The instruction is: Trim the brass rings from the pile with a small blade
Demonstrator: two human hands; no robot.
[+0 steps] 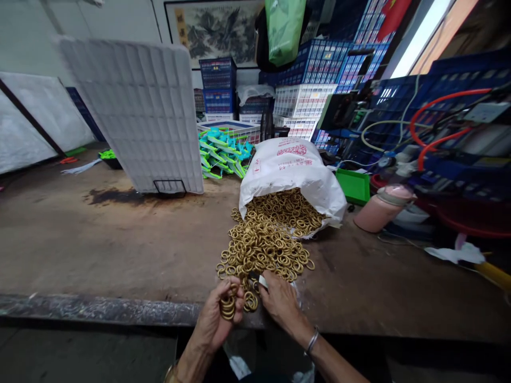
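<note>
- Left hand (217, 323), palm up at the table's near edge, curls half closed around a small stack of gold rings (227, 309); this handful looks gathered.
- Right hand (281, 301) bends just beside it at a small dark-and-white item (262, 281); its fingertips are partly hidden, so I cannot tell whether they grip.
- Right ahead, 1 loose ring pile (263, 250) spreads over the brown table (159, 250), apparently left to handle.
- Behind that, 1 tipped white sack (287, 165) gapes towards the hands, its mouth crowded with more rings, so by far the larger share seems to remain.
</note>
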